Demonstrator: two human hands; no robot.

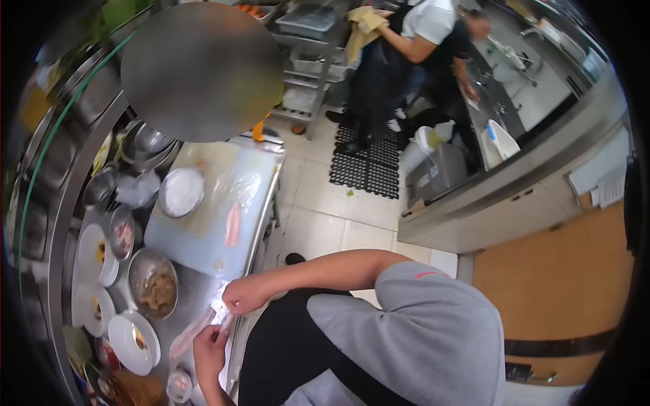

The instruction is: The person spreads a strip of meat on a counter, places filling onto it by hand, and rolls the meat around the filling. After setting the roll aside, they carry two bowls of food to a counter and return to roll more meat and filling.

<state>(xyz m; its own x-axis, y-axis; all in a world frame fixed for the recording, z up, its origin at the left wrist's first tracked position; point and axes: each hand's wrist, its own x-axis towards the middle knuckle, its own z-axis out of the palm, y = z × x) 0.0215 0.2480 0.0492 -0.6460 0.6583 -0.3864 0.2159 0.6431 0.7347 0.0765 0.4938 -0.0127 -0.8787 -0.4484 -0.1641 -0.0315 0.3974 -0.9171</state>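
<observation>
My right hand is closed, its fingers bent down at the near edge of the steel counter. Just below it, my left hand pinches the edge of a long pale pinkish strip, which looks like raw meat or fish. The strip lies along the steel, and its upper end reaches under my right hand. Whatever my right fingers grip is hidden. Another pale pink strip of raw flesh rests on the white cutting board beyond my right hand.
A bowl of white granules stands on the board. Left of my hands are a metal bowl of brownish food, several white plates and a small cup. Co-workers stand across the aisle near a black floor mat.
</observation>
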